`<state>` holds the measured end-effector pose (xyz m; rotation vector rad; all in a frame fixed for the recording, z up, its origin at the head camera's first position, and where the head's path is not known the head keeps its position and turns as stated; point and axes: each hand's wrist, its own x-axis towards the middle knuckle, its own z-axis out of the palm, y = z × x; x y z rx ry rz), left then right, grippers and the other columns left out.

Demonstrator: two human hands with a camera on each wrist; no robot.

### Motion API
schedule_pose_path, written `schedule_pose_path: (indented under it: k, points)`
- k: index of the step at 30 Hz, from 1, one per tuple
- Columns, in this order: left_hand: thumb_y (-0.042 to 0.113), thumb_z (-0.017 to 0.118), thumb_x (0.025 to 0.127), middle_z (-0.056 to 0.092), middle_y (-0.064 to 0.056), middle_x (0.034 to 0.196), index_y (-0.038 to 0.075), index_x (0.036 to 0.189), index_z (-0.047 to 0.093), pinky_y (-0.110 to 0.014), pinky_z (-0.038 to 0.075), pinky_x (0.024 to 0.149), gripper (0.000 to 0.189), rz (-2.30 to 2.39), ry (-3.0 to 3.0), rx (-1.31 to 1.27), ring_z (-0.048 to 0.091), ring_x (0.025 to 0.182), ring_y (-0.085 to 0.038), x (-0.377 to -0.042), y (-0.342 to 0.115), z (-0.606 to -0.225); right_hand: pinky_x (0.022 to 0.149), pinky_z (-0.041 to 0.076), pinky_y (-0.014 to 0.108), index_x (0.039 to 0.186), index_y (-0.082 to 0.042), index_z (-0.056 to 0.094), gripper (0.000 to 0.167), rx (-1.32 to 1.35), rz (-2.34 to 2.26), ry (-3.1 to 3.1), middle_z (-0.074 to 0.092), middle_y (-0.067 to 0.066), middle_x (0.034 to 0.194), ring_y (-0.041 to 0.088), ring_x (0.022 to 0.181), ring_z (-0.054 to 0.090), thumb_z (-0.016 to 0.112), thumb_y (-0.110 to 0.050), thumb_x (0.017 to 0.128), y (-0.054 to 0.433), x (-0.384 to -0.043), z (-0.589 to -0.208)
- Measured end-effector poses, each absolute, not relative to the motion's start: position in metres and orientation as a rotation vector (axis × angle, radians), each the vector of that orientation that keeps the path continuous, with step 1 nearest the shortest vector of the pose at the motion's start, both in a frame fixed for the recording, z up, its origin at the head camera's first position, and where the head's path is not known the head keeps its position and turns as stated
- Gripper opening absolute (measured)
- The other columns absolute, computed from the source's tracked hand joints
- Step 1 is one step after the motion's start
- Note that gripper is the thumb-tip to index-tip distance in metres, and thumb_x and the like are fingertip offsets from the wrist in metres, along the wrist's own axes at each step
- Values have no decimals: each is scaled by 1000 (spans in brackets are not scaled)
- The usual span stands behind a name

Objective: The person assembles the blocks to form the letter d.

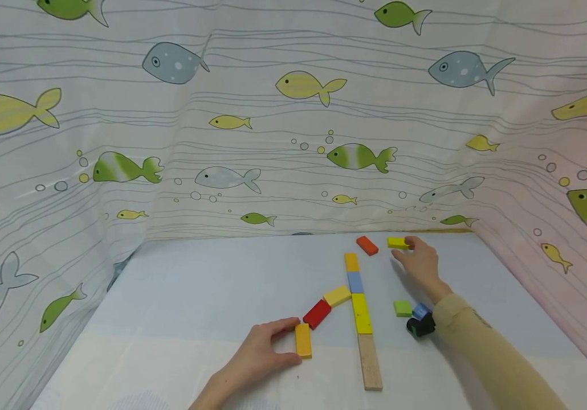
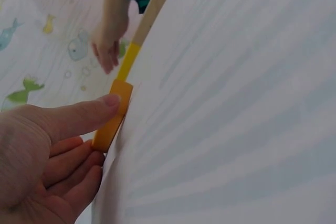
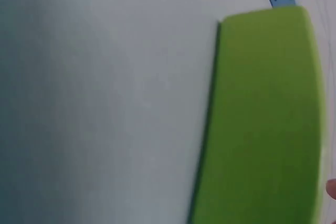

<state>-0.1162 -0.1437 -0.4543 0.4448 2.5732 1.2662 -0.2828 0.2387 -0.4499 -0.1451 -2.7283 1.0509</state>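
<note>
My left hand (image 1: 259,348) pinches an orange-yellow block (image 1: 303,341) lengthwise, thumb at its near end and fingers at its far end. In the left wrist view the thumb presses one end of that orange-yellow block (image 2: 113,119). Right beside it lies a red block (image 1: 317,314), followed by a pale yellow block (image 1: 337,296) slanting to a straight row. At the back right, my right hand (image 1: 419,265) reaches over the table, thumb and fingers parted, fingertips right at the right end of a yellow block (image 1: 397,243). A green block (image 3: 262,119) fills much of the right wrist view.
The row runs from an orange block (image 1: 351,262) through a blue block (image 1: 355,282) and yellow (image 1: 361,313) to a wooden piece (image 1: 370,361). An orange-red block (image 1: 367,245) lies behind. Near the right forearm sits a dark object (image 1: 419,326) with blue on top.
</note>
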Motion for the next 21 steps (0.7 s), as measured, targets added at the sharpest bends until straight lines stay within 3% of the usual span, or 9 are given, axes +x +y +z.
schedule_pose_path:
  k: [9,21]
  points:
    - [32,84,80,64,4,135,17,140,59,-50,45,108,66,1272,2561,419,56,130,-23,-116,-146,-454,107,39,59,141,10,44,70,-442,1088,-2723,51,32,138,48,124,46,68,-36,93,237,-291,-453]
    - [32,84,81,64,6,135,17,140,59,-49,46,108,66,1278,2556,428,56,129,-22,-115,-144,-453,106,32,61,134,17,47,74,-414,999,-2724,53,37,132,53,121,47,70,-38,90,230,-295,-448]
